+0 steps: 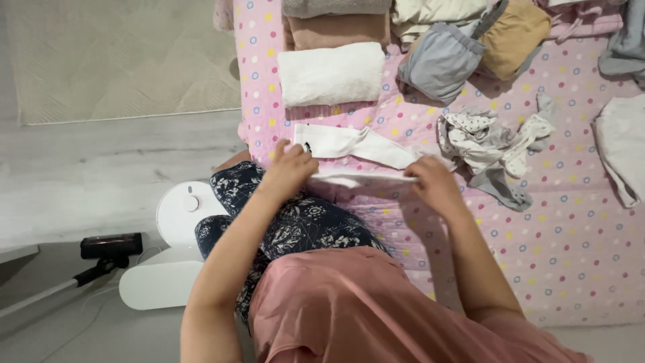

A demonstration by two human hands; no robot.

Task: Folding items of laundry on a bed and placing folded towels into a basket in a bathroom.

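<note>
Both hands work a pair of white socks (356,144) at the near edge of a bed covered by a pink dotted quilt (571,222). The left hand (290,168) pinches the cuff end of the lower sock, fingers closed on the cloth, and the right hand (435,183) grips the other end of that same sock, so it is held flat between them just above the quilt. The second sock lies on the quilt just beyond, touching the first, with a small dark mark near its cuff. Behind the socks sits a folded white towel (331,72), and past it a folded tan towel (336,30), the two touching. To the right of the towels lies grey underwear (440,62) against a mustard garment (517,37). Right of the socks is a crumpled heap of dotted baby clothes (490,144), near the right hand but apart from it. A white garment (621,144) lies at the quilt's right edge. On the floor left of the person's patterned knee stands a white robot vacuum dock (178,242), with a stick vacuum (101,252) beside it.
</note>
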